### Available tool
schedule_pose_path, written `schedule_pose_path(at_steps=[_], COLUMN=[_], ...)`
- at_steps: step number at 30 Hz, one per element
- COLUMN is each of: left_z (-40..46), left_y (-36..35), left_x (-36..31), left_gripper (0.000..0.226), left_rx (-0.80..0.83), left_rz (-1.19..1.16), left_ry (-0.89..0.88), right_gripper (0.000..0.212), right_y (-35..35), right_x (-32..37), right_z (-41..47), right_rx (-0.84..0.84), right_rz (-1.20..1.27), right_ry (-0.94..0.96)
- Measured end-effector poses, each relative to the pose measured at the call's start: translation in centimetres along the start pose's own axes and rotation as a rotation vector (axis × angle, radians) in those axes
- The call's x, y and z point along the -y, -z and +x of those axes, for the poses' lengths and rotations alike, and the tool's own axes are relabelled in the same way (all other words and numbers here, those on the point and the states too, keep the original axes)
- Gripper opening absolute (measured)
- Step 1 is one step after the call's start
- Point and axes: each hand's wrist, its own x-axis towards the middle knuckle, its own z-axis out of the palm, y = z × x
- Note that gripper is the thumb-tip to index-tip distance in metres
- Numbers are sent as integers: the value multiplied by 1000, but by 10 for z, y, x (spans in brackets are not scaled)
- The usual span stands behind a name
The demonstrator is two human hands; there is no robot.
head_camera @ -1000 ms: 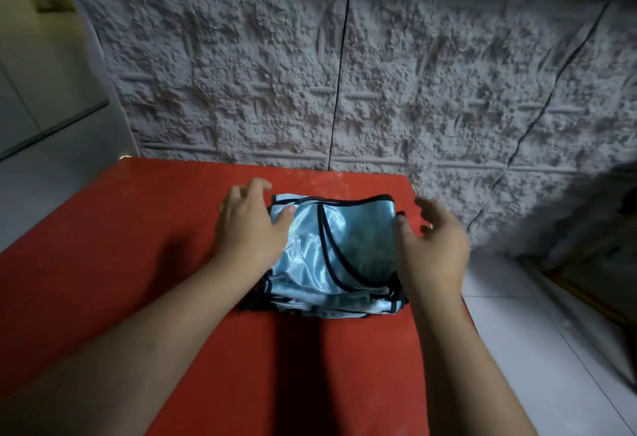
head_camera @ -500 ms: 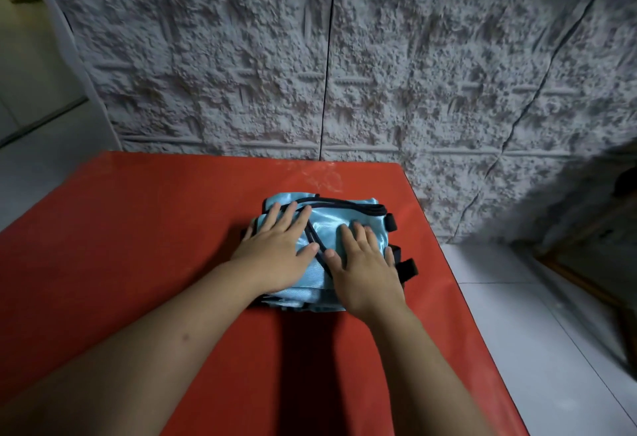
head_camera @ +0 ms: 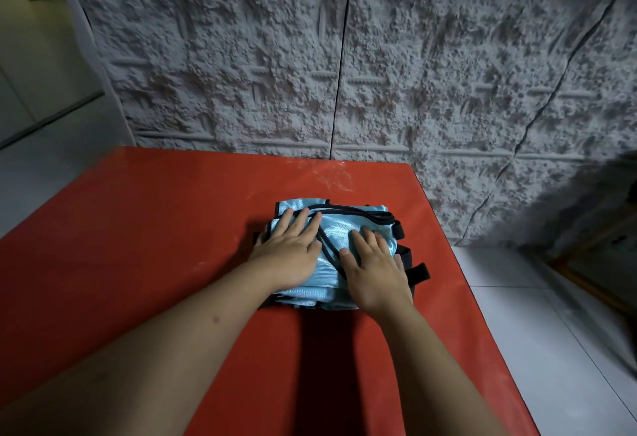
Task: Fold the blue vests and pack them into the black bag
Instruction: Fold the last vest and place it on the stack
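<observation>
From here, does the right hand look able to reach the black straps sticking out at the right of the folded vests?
Probably yes: the right hand lies flat on the folded vests, the black straps right beside it, nothing between.

Left hand point(head_camera: 291, 253): a second ago it rests at the left edge of the folded blue vests point(head_camera: 339, 228); now it lies flat on top, fingers straight.
Right hand point(head_camera: 374, 268): a second ago it hovers, curled, off the right edge; now it presses flat on the stack beside the left.
Black straps point(head_camera: 415, 272): now exposed at the stack's right side.
</observation>
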Motion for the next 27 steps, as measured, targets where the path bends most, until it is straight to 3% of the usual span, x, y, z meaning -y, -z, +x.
schedule_pose_path(at_steps=[14, 19, 23, 27], left_z=[0, 0, -19, -42], left_y=[2, 10, 20, 29], left_x=[1, 4, 10, 24], left_gripper=[65, 68, 46, 26], left_rx=[-17, -318, -542, -637], left_rz=[-47, -301, -451, -516], left_ry=[-19, -93, -58, -56], right_gripper=[58, 37, 39, 36], right_y=[6, 23, 44, 54], right_x=[-1, 10, 30, 60], right_z=[3, 2, -4, -13], right_rx=[12, -46, -167, -278], right_rz=[104, 85, 123, 282], right_ry=[-24, -32, -81, -19])
